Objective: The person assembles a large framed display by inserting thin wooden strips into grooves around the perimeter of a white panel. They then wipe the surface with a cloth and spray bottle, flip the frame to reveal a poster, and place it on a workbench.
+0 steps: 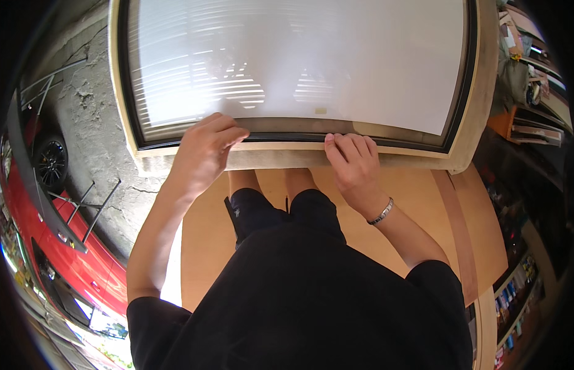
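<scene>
In front of me lies a large flat framed panel with a black frame (pixel 286 137) around a glossy glass pane (pixel 361 68). A white sheet shows under the pane, and blind-like stripes reflect on the left. My left hand (pixel 204 151) is closed at the near edge, with thumb and fingers pinched on the black frame. To its right, my right hand (pixel 355 161) has its fingers curled over the same black edge. A silver band (pixel 381 211) circles the right wrist. The fingertips' undersides are partly hidden.
The panel rests on a pale padded wooden surface (pixel 478 111). Below is a tan board floor (pixel 398 240) with a brown strip. A red car (pixel 71 246) and metal stands (pixel 93 209) are at left on cracked concrete. Cluttered shelves (pixel 515 296) stand at right.
</scene>
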`<action>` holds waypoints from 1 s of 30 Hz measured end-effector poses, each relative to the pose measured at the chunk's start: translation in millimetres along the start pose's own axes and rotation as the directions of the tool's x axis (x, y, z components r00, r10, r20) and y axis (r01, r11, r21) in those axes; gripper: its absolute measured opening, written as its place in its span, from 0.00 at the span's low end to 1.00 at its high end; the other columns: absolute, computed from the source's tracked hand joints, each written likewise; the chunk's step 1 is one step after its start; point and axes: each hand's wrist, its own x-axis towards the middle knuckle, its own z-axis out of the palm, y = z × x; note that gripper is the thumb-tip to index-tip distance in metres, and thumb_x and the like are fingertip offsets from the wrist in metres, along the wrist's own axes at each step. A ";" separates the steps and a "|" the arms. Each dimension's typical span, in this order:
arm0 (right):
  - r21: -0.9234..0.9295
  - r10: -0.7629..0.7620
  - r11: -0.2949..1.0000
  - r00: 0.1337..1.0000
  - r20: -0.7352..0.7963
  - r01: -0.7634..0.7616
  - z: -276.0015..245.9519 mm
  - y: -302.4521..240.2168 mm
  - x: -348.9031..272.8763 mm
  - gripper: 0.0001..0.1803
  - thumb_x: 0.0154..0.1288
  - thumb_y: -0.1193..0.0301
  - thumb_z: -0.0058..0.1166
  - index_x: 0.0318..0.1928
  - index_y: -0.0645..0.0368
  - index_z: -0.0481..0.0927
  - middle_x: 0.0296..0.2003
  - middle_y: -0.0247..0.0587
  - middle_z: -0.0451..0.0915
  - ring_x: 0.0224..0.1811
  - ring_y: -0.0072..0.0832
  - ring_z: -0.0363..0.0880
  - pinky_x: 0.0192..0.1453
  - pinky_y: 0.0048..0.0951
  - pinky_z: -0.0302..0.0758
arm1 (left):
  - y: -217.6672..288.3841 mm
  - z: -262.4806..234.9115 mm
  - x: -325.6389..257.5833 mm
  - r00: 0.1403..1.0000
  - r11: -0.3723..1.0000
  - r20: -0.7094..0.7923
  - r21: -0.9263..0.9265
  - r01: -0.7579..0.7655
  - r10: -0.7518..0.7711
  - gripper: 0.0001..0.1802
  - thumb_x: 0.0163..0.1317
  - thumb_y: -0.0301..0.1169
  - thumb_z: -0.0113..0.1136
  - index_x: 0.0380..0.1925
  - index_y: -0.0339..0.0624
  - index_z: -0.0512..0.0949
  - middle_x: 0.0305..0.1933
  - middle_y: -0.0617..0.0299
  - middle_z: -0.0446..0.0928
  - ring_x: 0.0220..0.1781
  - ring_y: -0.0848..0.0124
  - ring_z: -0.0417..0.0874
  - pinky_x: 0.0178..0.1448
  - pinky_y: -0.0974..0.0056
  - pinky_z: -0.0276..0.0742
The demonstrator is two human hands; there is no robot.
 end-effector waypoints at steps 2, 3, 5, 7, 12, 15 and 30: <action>0.019 0.023 1.000 0.999 0.029 -0.024 -5.1 -7.4 7.7 0.13 0.63 0.79 0.56 0.48 0.66 0.82 0.41 0.41 0.79 0.46 0.34 0.79 0.51 0.36 0.73 | -0.8 -2.2 4.0 0.999 0.999 0.051 0.035 0.005 -0.007 0.08 0.56 0.18 0.69 0.36 0.39 0.86 0.34 0.60 0.83 0.38 0.60 0.84 0.41 0.57 0.81; 0.034 -0.010 0.999 1.000 0.001 0.010 -5.3 -10.2 14.6 0.12 0.63 0.79 0.56 0.47 0.66 0.82 0.40 0.40 0.78 0.44 0.33 0.78 0.50 0.36 0.73 | 0.9 -3.6 6.0 0.996 0.998 0.070 0.021 0.053 -0.054 0.06 0.58 0.20 0.68 0.36 0.39 0.86 0.34 0.60 0.83 0.39 0.60 0.84 0.42 0.56 0.81; 0.068 -0.061 0.996 0.997 -0.044 0.064 2.1 -20.0 25.9 0.10 0.64 0.78 0.57 0.46 0.65 0.82 0.38 0.39 0.77 0.42 0.33 0.77 0.49 0.37 0.73 | -1.3 -6.1 8.3 0.993 0.998 0.109 0.025 0.052 -0.054 0.06 0.59 0.20 0.67 0.36 0.39 0.86 0.34 0.60 0.83 0.39 0.59 0.84 0.43 0.55 0.81; 0.071 -0.081 0.994 0.995 -0.056 0.085 13.4 -31.8 35.0 0.08 0.64 0.78 0.57 0.44 0.65 0.81 0.37 0.39 0.76 0.41 0.33 0.76 0.48 0.37 0.73 | -1.6 -7.6 9.9 0.986 0.997 0.147 0.000 0.077 -0.076 0.05 0.59 0.20 0.67 0.35 0.39 0.87 0.33 0.59 0.83 0.39 0.58 0.85 0.43 0.54 0.80; 0.076 -0.068 0.995 0.997 0.039 0.065 20.7 -36.0 30.9 0.11 0.66 0.78 0.57 0.47 0.66 0.82 0.40 0.40 0.78 0.43 0.35 0.79 0.51 0.38 0.74 | 0.1 -12.1 19.3 0.932 0.969 0.272 0.007 0.246 -0.239 0.05 0.58 0.20 0.68 0.33 0.39 0.88 0.33 0.55 0.85 0.37 0.55 0.87 0.43 0.55 0.80; 0.100 -0.061 0.993 0.998 0.030 0.058 14.8 -40.4 44.4 0.08 0.66 0.77 0.57 0.44 0.64 0.82 0.39 0.38 0.77 0.41 0.34 0.77 0.49 0.37 0.73 | 1.0 -15.0 26.1 0.918 0.956 0.281 -0.013 0.294 -0.279 0.04 0.57 0.20 0.69 0.32 0.39 0.89 0.33 0.53 0.87 0.37 0.55 0.88 0.43 0.55 0.81; -0.015 -0.170 0.985 0.985 -0.035 0.170 32.4 -63.4 70.0 0.01 0.67 0.76 0.58 0.36 0.58 0.80 0.33 0.34 0.73 0.36 0.30 0.74 0.45 0.35 0.71 | -37.1 -42.5 -26.2 0.933 0.925 0.006 -0.128 0.357 -0.360 0.03 0.58 0.25 0.72 0.33 0.42 0.89 0.35 0.58 0.86 0.37 0.59 0.87 0.43 0.59 0.81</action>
